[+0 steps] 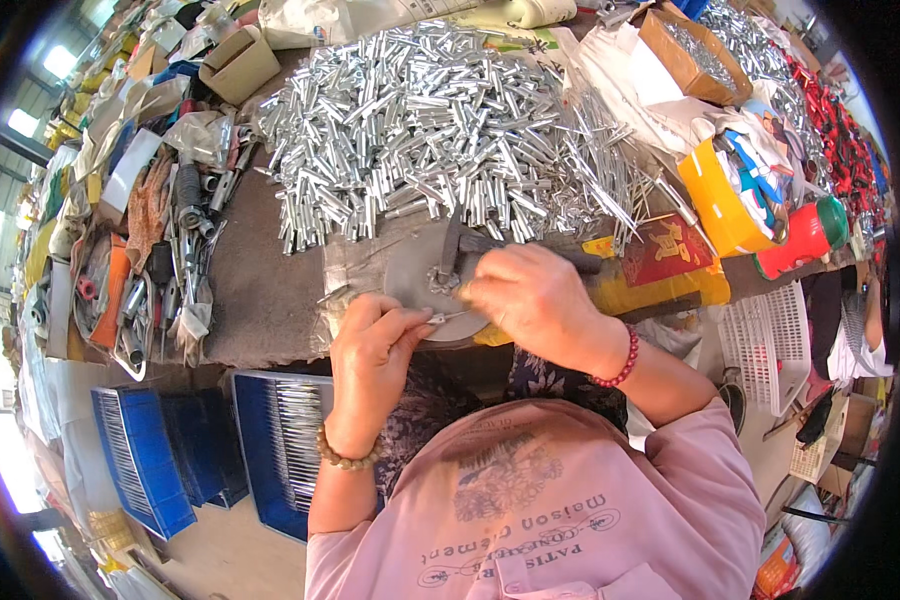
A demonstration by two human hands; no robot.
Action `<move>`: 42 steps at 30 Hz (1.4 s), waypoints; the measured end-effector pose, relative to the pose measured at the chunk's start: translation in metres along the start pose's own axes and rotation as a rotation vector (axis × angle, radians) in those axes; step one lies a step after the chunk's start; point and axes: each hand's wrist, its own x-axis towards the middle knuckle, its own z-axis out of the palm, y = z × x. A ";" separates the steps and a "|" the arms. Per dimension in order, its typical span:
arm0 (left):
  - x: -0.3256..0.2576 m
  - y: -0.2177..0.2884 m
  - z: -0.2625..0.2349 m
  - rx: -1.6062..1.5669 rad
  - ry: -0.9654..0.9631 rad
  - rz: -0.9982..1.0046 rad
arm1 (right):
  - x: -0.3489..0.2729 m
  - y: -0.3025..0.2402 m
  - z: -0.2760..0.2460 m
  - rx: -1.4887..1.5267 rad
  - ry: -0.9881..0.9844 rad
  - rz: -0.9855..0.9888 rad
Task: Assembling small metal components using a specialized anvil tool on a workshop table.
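Both hands meet over a round grey metal disc [410,275]: left hand [370,345] pinches a thin silver pin [448,317], right hand [530,295] closes on its other end

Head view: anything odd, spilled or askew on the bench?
Nothing damaged. The metal tube pile sprawls loose across the bench, long rods fanning off its right side. Both hands pinch a thin pin normally.

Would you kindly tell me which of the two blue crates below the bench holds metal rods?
The right blue crate, nearest the left hand, holds silvery rods; the left blue crate shows only its ribbed wall.
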 end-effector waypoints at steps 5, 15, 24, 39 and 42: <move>0.003 0.002 0.001 0.011 0.001 0.009 | 0.015 0.012 -0.005 0.013 -0.036 0.013; -0.008 0.010 -0.005 0.078 -0.035 0.007 | 0.022 0.011 0.014 -0.055 -0.155 -0.241; -0.002 0.010 -0.002 0.018 -0.028 0.008 | 0.018 0.012 0.010 -0.225 -0.157 -0.214; -0.004 0.007 -0.001 0.035 -0.018 0.024 | 0.019 0.017 0.010 -0.070 -0.179 -0.241; -0.003 0.008 -0.002 0.030 -0.021 0.015 | 0.021 0.014 0.008 -0.168 -0.235 -0.242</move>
